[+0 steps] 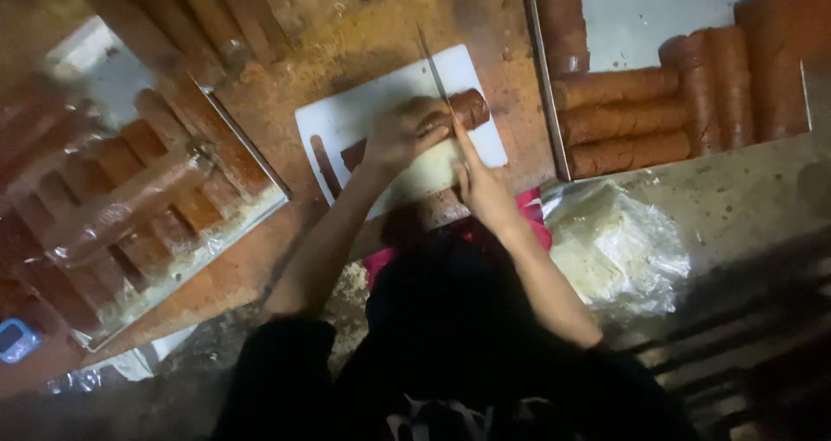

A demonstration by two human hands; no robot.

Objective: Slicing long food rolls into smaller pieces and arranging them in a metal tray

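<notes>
A white cutting board (363, 108) lies on the brown floor before me. A long brown roll (472, 108) rests across it. My left hand (400, 134) presses down on the roll's middle. My right hand (480, 186) grips a knife (433, 64) whose blade stands over the roll, close to its right end, index finger stretched along the handle. A thin dark strip (325, 166) lies on the board's left part.
A metal tray (658, 8) at the upper right holds several brown rolls (623, 121). Another tray (242, 147) at the left carries several wrapped rolls (130, 199). Crumpled clear plastic (619, 246) lies at my right. A small blue object (16, 337) sits far left.
</notes>
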